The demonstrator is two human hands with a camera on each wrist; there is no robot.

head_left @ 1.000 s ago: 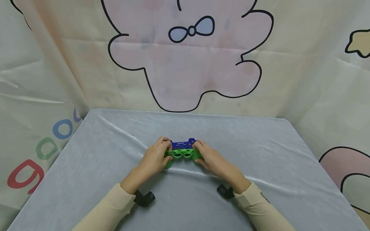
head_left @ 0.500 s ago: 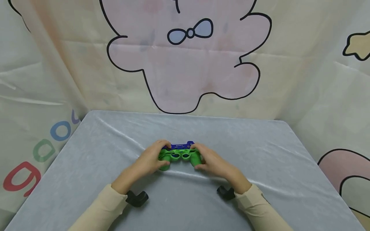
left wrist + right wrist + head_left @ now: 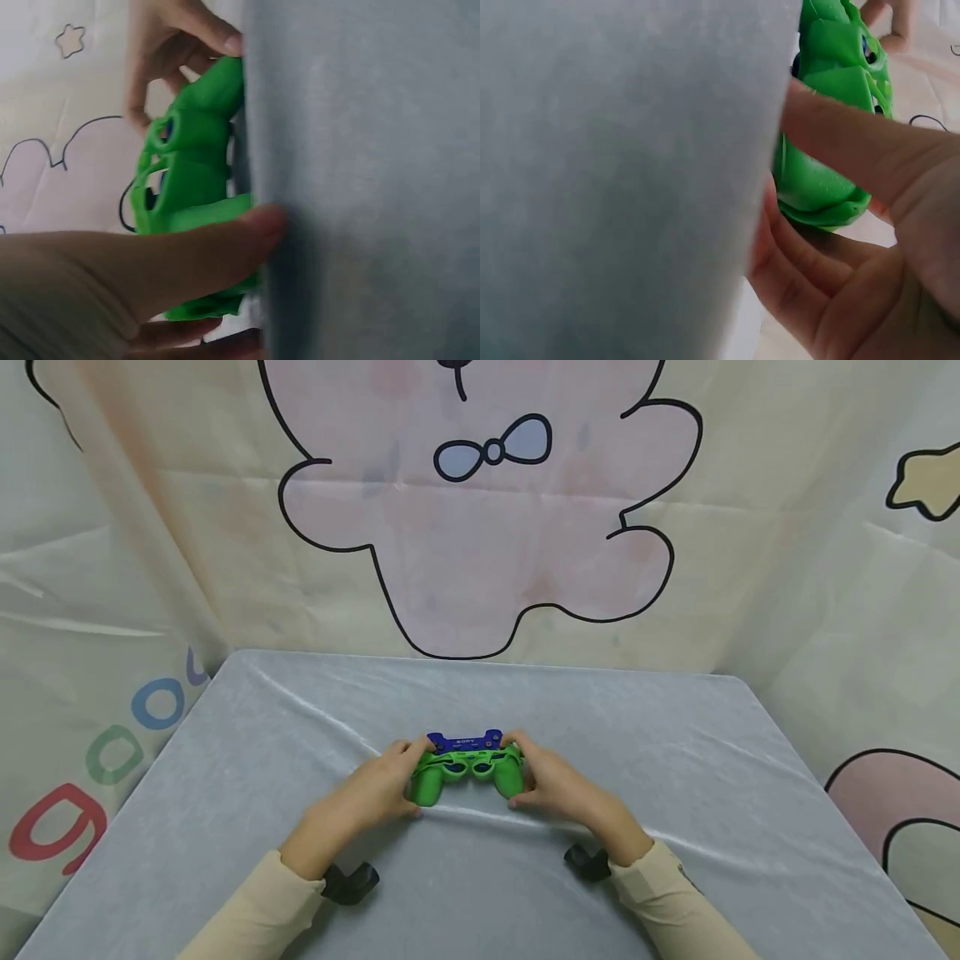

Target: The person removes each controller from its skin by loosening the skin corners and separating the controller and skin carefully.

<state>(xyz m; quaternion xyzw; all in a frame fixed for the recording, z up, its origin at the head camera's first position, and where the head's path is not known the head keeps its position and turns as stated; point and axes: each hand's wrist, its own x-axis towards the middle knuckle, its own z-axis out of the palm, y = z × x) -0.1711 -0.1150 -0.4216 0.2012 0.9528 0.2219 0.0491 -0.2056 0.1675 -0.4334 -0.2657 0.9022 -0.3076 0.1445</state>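
Now the blue controller, its near side tucked into a smooth green cover with rounded handles and oval openings, is held from both ends: left hand curled round one, right hand round the other, over creased, velvety grey cloth.

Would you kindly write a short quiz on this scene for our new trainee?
1. True or false: only the right hand is at the green controller cover.
2. Which part of the blue game controller sticks out: (a) far edge, (b) near grips, (c) none?
3. Fill in: the bow printed on the backdrop is ____.
Key: 1. False, the left hand is there too. 2. (a). 3. Light blue.
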